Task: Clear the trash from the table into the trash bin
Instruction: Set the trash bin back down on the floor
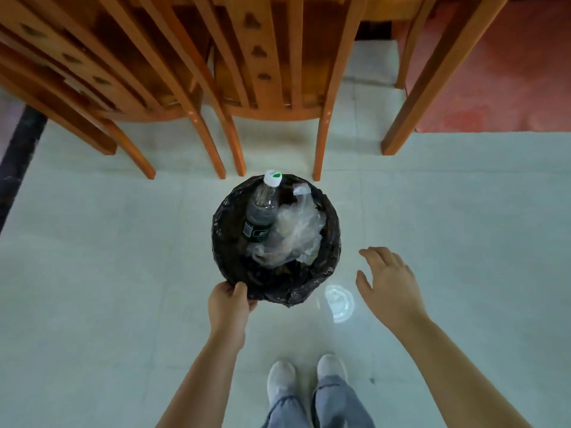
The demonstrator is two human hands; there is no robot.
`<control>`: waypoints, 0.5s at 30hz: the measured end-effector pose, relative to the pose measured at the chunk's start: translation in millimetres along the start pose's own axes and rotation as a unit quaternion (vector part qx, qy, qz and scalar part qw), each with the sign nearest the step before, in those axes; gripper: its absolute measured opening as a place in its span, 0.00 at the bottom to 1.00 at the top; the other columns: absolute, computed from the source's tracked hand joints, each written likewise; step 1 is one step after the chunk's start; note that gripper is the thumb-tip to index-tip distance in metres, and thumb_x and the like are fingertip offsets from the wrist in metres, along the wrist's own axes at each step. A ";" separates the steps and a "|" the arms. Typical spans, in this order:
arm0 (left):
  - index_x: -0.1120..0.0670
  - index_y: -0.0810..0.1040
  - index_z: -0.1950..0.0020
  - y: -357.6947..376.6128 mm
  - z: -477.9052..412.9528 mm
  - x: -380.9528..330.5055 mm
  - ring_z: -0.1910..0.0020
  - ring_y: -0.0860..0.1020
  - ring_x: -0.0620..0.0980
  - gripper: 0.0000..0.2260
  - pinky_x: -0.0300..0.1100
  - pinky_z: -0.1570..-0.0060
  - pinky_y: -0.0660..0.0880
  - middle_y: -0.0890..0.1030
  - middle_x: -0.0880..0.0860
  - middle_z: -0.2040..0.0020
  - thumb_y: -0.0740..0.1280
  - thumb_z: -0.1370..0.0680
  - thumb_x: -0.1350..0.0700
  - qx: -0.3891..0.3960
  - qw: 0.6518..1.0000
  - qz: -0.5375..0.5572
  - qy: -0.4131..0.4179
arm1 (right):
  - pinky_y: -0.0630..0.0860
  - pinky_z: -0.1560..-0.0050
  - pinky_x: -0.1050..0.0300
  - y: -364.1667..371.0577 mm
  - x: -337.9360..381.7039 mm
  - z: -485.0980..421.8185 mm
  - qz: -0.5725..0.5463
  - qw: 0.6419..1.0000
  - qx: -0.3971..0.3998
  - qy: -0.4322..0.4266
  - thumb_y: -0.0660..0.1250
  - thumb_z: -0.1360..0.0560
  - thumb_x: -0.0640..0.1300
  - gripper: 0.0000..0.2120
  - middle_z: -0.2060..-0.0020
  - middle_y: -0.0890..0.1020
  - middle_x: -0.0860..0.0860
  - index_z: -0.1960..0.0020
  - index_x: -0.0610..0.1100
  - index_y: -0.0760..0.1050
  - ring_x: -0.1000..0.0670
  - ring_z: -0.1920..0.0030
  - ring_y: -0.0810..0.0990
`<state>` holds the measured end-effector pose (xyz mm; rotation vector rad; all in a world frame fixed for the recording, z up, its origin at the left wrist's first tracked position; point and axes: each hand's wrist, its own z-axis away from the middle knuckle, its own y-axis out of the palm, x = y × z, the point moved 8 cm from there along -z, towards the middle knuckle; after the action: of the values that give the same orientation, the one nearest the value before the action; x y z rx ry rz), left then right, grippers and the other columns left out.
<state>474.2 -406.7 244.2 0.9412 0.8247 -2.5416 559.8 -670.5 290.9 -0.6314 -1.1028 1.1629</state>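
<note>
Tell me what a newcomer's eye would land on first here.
First, the black-lined trash bin in the middle of the pale floor, holding a plastic bottle with a white cap and a crumpled clear plastic bag. Next, the hands: the left hand grips the bin's near rim, while the right hand hovers open beside it, above a bright glare spot.

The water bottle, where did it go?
In the head view, the water bottle stands tilted inside the black-lined trash bin, on its left side beside a clear plastic bag.
</note>
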 end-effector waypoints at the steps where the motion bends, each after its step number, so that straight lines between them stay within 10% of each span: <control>1: 0.68 0.74 0.59 12.0 -12.4 13.0 0.67 0.78 0.56 0.08 0.44 0.63 0.76 0.76 0.59 0.65 0.58 0.26 0.65 0.005 1.000 -0.011 -0.002 | 0.65 0.36 0.49 14.7 -7.7 -4.7 0.006 1.000 0.002 -0.001 0.60 0.25 0.44 0.19 0.37 0.72 0.46 0.35 0.43 0.66 0.44 0.37 0.70; 15: 0.62 0.70 0.67 131.0 -141.0 170.7 0.65 0.78 0.59 0.10 0.54 0.56 0.77 0.75 0.58 0.67 0.59 0.25 0.66 0.045 0.996 -0.018 -0.076 | 0.61 0.33 0.54 190.3 -80.5 -57.4 0.050 0.997 0.054 -0.003 0.59 0.25 0.49 0.24 0.32 0.66 0.50 0.31 0.48 0.58 0.48 0.32 0.64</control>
<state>478.4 -437.9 -11.1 0.7525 0.6953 -2.6621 536.5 -677.2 77.8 -0.6041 -1.0146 1.3023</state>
